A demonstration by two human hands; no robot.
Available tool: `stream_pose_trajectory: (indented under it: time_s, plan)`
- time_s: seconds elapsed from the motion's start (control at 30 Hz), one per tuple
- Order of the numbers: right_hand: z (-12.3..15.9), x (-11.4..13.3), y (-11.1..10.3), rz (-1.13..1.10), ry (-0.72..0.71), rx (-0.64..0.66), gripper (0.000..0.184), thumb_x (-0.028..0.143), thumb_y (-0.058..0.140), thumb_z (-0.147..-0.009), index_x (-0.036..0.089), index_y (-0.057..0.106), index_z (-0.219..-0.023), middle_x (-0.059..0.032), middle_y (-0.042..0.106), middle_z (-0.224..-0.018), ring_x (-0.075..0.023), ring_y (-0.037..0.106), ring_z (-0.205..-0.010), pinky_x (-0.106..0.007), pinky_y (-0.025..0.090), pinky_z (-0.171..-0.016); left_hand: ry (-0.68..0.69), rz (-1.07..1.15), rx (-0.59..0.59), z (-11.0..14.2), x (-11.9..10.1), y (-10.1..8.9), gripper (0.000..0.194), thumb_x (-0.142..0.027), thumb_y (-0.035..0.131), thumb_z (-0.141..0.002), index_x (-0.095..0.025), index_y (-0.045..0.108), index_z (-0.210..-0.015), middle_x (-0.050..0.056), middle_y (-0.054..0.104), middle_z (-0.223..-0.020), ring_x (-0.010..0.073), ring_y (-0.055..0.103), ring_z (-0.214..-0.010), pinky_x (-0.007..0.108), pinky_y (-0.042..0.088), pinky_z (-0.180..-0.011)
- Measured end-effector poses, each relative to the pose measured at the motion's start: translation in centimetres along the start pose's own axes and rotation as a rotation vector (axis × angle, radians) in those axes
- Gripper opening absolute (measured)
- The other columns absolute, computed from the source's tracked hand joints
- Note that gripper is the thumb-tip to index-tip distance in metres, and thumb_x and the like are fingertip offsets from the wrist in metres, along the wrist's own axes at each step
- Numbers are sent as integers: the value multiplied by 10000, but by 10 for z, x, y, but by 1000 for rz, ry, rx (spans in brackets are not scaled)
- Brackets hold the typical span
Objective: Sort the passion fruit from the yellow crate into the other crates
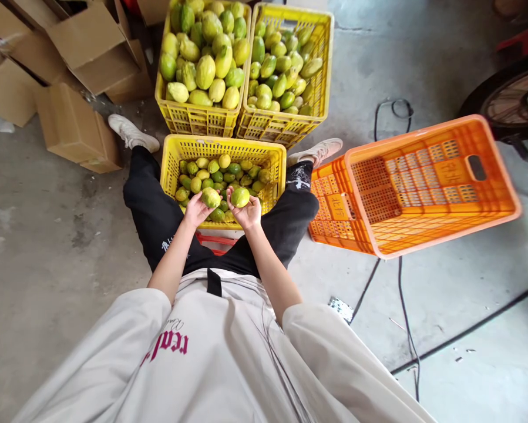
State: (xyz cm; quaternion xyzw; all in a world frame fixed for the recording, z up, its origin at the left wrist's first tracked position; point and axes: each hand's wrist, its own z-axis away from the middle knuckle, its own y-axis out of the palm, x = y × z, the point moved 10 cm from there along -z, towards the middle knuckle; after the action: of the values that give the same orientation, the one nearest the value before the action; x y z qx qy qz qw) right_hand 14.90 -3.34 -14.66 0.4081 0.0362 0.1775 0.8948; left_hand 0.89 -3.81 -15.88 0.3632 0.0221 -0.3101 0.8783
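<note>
My left hand [195, 211] is closed around a yellow-green lemon [211, 197], held up above the near yellow crate. In my right hand [248, 215] there is a second, greener lemon [239, 197], cradled in the fingers beside the first with a small gap between the two. Below both hands, the near yellow crate [175, 143] stands between my legs and contains many green and yellow lemons [202, 174]. My hands and forearms hide part of its front side.
Two yellow crates full of lemons, the left one [202, 111] and the right one [268, 123], stand beyond the near crate. An orange crate [440, 176] is at my right. Cardboard boxes [76, 126] lie at far left. Black cables [466, 329] cross the floor near a wheel [479, 91].
</note>
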Motion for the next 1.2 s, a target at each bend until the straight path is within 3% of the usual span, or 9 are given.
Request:
stream_pose_trajectory:
  time_s: [0.13,0.23,0.43,0.57,0.67,0.77,0.87,1.0,1.2]
  plan:
    - [0,2,0,-28,2,25,207,384,636,-961,226,691,-1082,-38,771,-931,-174,745,-868,-318,706,-775,-54,-26,9,3,4,1,334,-415,529,-1062,-180,704,-1221,80,749,-860,187,744,-720,288,638,-705]
    - [0,7,-2,-46,-14,19,128,339,681,-940,246,693,-1026,0,751,-883,-148,743,-851,-267,702,-738,-80,-23,-4,7,4,0,292,-394,526,-1062,-183,711,-1142,61,715,-827,154,707,-675,228,592,-613]
    - [1,-4,-2,-15,65,7,85,291,656,-954,237,690,-1010,-24,767,-939,-135,738,-823,-188,644,-627,-74,-4,21,9,-3,4,271,-354,487,-1068,-204,711,-1090,49,691,-814,109,595,-562,162,445,-450]
    - [0,-4,-1,65,16,5,154,329,620,-951,251,682,-1068,-22,770,-915,-175,754,-865,-284,679,-716,-32,17,34,10,-8,6,404,-406,404,-1073,-190,724,-1193,92,738,-873,171,694,-681,226,540,-536]
    - [1,-3,3,96,-6,27,282,300,548,-908,253,681,-1153,-33,785,-945,-224,772,-937,-430,697,-838,-18,32,32,11,-7,6,486,-326,374,-1041,-186,682,-1390,140,796,-1055,264,785,-982,374,648,-792]
    - [3,-3,9,142,-15,71,386,212,515,-858,260,679,-1203,-28,798,-994,-238,783,-1007,-484,682,-913,-37,16,46,9,-2,8,500,-259,390,-1031,-169,646,-1451,162,807,-1155,309,777,-1154,456,642,-938]
    - [4,-4,13,187,-17,86,312,224,569,-904,268,675,-1194,-27,803,-1050,-221,787,-1011,-403,686,-871,-58,-25,26,5,2,4,439,-268,438,-1054,-119,663,-1401,164,819,-1062,289,808,-1046,361,648,-837]
    - [2,-8,14,177,19,83,208,368,611,-990,223,688,-1117,-73,817,-1065,-177,744,-795,-237,624,-616,-69,-92,2,0,4,-5,430,-297,497,-1044,-105,678,-1384,156,827,-1043,232,807,-848,271,605,-677]
    - [0,-9,6,189,26,14,208,421,612,-995,227,679,-1027,-49,811,-954,-124,589,-562,-199,457,-437,-31,-110,-60,-6,2,-13,438,-228,523,-1020,-109,665,-1417,100,813,-904,201,781,-767,255,572,-659]
